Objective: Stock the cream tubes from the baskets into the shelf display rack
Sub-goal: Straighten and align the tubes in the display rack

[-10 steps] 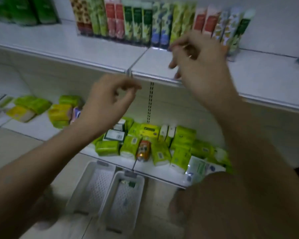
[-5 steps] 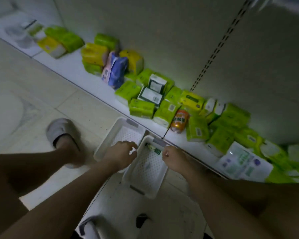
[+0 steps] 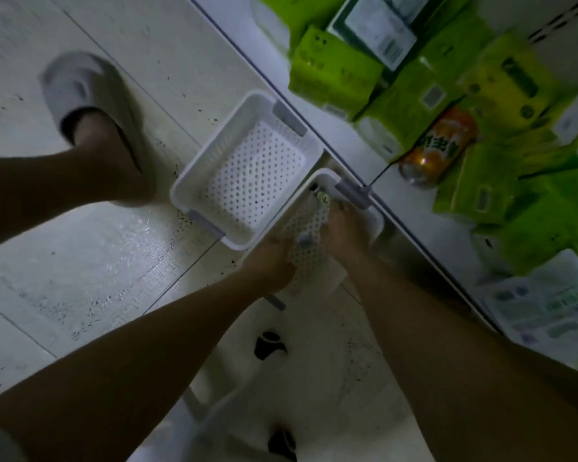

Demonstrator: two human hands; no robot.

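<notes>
Where the nearer of two white baskets (image 3: 374, 221) sits on the floor (image 3: 80, 261), one cream tube (image 3: 316, 215) lies on its perforated bottom, its long axis running from the green end at the far wall back to the grey cap. Right hand (image 3: 346, 230) curls onto the tube; left hand (image 3: 271, 265) reaches in by the cap, but whether that grip holds anything I cannot tell. Touching it on the left is the second basket (image 3: 194, 181). Just beyond, the low shelf (image 3: 354, 151) carries green tissue packs (image 3: 334, 68) and an orange can (image 3: 437, 148). A grey slipper (image 3: 80, 91) stands well left.
</notes>
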